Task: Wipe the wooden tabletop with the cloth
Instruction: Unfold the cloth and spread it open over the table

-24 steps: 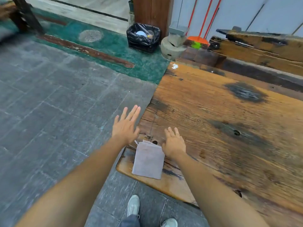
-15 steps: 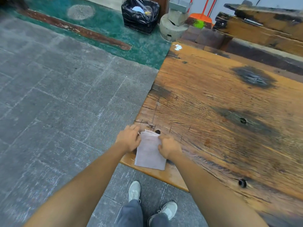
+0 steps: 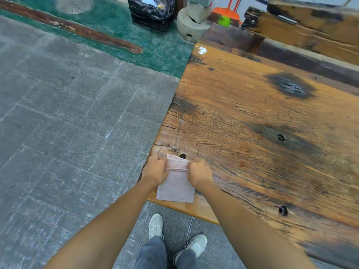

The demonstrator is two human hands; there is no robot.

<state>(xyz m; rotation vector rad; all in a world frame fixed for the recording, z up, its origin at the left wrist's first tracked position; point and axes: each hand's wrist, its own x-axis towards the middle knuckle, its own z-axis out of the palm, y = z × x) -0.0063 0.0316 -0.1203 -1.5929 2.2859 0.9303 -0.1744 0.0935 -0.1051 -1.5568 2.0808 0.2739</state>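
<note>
Two bare hands meet at the near left corner of the worn orange-brown wooden tabletop (image 3: 252, 117), seen from the head camera looking down. The left hand (image 3: 155, 171) and the right hand (image 3: 199, 174) sit on either side of the folded pale pink-grey cloth (image 3: 176, 188), each with fingers curled in, pinching the cloth's far end so that a fold is drawn tight between them. Both forearms reach forward from the bottom of the view and converge on that spot. The cloth lies flat on the wood just inside the table's corner, its near edge close to the table's front edge, and a small dark round hole (image 3: 182, 156) in the plank shows just beyond its far edge.

No readable writing or brand shows anywhere; a small white smear (image 3: 202, 50) marks the far left corner of the table.

Below the table's edge stand two pale sneakers (image 3: 155, 226) under grey trouser legs (image 3: 151, 253), on grey stone floor tiles (image 3: 68, 123). Farther off lies a green mat (image 3: 116, 22) with a long rusty-brown strip (image 3: 73, 27) across it. A bin lined with a black plastic bag (image 3: 151, 14) stands beyond, beside a round stone block (image 3: 191, 26). An orange broom head (image 3: 226, 15) and heavy dark timber beams (image 3: 303, 30) sit past the table's far end.
</note>
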